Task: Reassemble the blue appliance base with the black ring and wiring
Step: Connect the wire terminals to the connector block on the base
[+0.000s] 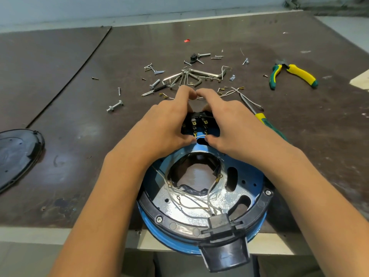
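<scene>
The blue appliance base (249, 170) is lying at the lower centre of the frame, overhanging the near edge of the dark, scuffed tabletop (79, 120); the black ring (179, 226) is sitting round its rim, and white wiring (207, 206) is trailing loosely across its shiny inside. At the base's far end the left hand (165, 124) and right hand (225, 124) are curling their fingers round a black terminal block (196, 121), seemingly pinching it from both sides, though the palms are hiding much of it. Loose screws (158, 72) are lying scattered at upper centre; pliers (301, 73) are resting at upper right; a black cover (18, 154) is lying at the left edge; a pale wall (139, 7) is running along the top.
</scene>
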